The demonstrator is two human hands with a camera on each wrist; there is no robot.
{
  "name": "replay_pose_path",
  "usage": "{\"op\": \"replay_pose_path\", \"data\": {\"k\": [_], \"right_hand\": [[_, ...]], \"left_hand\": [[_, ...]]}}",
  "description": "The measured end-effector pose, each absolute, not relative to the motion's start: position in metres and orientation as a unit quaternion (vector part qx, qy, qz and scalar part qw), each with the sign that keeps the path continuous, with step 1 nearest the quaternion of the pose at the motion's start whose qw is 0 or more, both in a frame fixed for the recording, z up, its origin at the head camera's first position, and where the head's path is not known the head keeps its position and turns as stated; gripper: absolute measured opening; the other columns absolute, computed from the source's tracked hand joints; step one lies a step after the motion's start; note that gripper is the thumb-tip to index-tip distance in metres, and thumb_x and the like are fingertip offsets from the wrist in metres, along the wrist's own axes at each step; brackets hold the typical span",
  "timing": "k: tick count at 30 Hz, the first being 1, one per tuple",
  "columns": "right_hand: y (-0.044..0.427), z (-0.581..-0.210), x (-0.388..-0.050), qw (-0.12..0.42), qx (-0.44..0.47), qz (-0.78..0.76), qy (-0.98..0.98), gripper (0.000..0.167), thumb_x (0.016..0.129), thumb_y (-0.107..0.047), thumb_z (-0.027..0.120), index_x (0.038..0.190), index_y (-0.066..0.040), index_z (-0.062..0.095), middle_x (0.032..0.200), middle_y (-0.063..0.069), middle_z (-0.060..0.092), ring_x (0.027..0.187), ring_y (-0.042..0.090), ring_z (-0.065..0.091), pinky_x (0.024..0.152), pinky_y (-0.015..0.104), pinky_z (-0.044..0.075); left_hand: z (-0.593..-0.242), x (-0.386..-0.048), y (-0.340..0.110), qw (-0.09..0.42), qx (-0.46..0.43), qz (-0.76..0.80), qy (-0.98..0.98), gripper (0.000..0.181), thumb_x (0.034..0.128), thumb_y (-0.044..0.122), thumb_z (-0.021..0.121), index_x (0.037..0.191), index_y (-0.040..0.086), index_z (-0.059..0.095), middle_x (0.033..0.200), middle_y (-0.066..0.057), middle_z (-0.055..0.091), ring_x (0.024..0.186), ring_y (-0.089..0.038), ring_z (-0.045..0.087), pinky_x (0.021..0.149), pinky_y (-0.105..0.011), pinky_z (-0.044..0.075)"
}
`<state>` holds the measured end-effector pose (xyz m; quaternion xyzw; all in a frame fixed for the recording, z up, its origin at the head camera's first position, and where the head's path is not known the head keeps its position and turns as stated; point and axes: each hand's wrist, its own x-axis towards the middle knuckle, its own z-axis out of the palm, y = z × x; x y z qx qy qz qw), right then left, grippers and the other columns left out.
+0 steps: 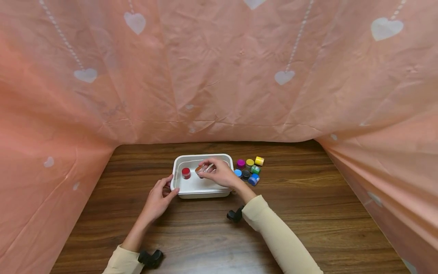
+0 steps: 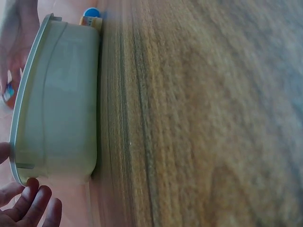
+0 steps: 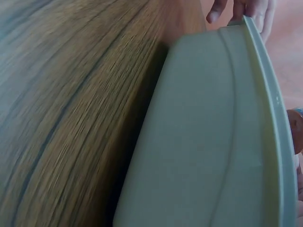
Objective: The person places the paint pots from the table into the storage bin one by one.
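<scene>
1. Your hands are both busy: the left hand (image 1: 160, 197) curls thumb and fingers around the tray's near left corner, while the right hand (image 1: 222, 174) pinches one jar, its fingers nearly closed.
2. On the wooden table (image 1: 294, 213), the white tray (image 1: 205, 196) sits between your hands, your right reaching over its right side.
3. Progress looks early, as a judgement: one jar stands inside, one is held over the tray, and seven are left outside.
4. Those seven jars (image 1: 245, 174) cluster just beside the tray's right end, nearest your right hand; some are tipped over.
5. Your held jar, orange-brown on top (image 1: 199, 169), shows above the rim in both wrist views, so it seems not yet set down.
6. One red jar (image 1: 186, 173) stands upright on the tray floor, between your left hand and the held jar.
</scene>
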<state>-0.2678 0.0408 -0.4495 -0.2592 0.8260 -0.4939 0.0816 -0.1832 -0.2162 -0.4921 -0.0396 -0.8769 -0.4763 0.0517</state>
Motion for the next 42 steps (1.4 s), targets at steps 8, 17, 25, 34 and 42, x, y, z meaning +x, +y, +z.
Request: {"op": "replay_pose_path", "data": {"k": [8, 17, 25, 34, 42], "right_hand": [[0.015, -0.456, -0.275, 0.095, -0.246, -0.512, 0.818, 0.034, 0.093, -0.017, 0.079, 0.123, -0.003, 0.07, 0.108, 0.012, 0.072, 0.09, 0.025, 0.069, 0.073, 0.022, 0.053], [-0.01, -0.463, -0.281, 0.116, -0.234, -0.527, 0.809, 0.036, 0.093, -0.014, 0.079, 0.124, 0.0, 0.069, 0.109, 0.016, 0.072, 0.077, 0.01, 0.067, 0.067, 0.019, 0.054], [-0.019, -0.468, -0.285, 0.12, -0.222, -0.504, 0.826, 0.034, 0.091, -0.018, 0.08, 0.122, -0.007, 0.073, 0.109, 0.011, 0.071, 0.08, 0.009, 0.064, 0.069, 0.02, 0.053], [-0.019, -0.474, -0.288, 0.124, -0.208, -0.494, 0.835, 0.031, 0.086, -0.02, 0.086, 0.114, -0.011, 0.075, 0.109, 0.007, 0.068, 0.092, 0.014, 0.066, 0.075, 0.023, 0.054], [-0.022, -0.478, -0.291, 0.128, -0.222, -0.484, 0.837, 0.034, 0.081, -0.015, 0.089, 0.112, -0.008, 0.076, 0.106, 0.01, 0.072, 0.086, 0.011, 0.066, 0.074, 0.02, 0.053]], "left_hand": [[-0.493, -0.183, -0.217, 0.047, -0.038, -0.476, -0.878, 0.059, 0.0986, 0.018, 0.073, 0.15, -0.002, 0.05, 0.118, -0.018, 0.06, 0.111, -0.029, 0.061, 0.088, -0.027, 0.057], [-0.493, -0.184, -0.218, 0.055, -0.045, -0.477, -0.876, 0.059, 0.0982, 0.016, 0.073, 0.149, -0.003, 0.05, 0.117, -0.019, 0.061, 0.109, -0.029, 0.062, 0.086, -0.024, 0.057], [-0.493, -0.184, -0.217, 0.053, -0.043, -0.477, -0.876, 0.059, 0.0981, 0.015, 0.073, 0.149, -0.003, 0.05, 0.118, -0.019, 0.061, 0.109, -0.029, 0.062, 0.085, -0.023, 0.056], [-0.493, -0.183, -0.215, 0.062, -0.048, -0.484, -0.872, 0.058, 0.0968, 0.012, 0.074, 0.147, -0.005, 0.051, 0.117, -0.022, 0.06, 0.108, -0.032, 0.063, 0.084, -0.02, 0.056], [-0.496, -0.184, -0.215, 0.065, -0.048, -0.487, -0.869, 0.058, 0.0953, 0.01, 0.075, 0.146, -0.005, 0.053, 0.116, -0.022, 0.061, 0.107, -0.032, 0.063, 0.083, -0.02, 0.056]]}}
